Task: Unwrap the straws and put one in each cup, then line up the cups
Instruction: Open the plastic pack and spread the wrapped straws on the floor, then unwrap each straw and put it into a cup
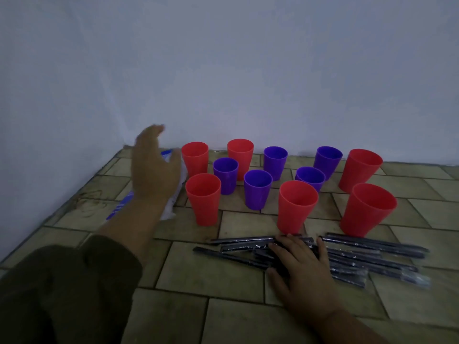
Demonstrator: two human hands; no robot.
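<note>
Right hand [300, 266] flat, fingers spread, on shiny wrapped straws [372, 247] lying long-ways left to right; left hand [154, 170] loose, open over crinkly bag [171, 209] beside smooth round cups [203, 199].

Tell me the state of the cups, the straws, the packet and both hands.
Red cups, six, upright, no straws, not lined up.
Purple cups, five, upright, no straws, scattered among the red.
Straws, wrapped, lying in a loose pile.
Right hand, fingers straight, flat on the straws.
Left hand, open, raised over the packet; contact unclear.
Packet, lying left of the cups, partly hidden.
</note>
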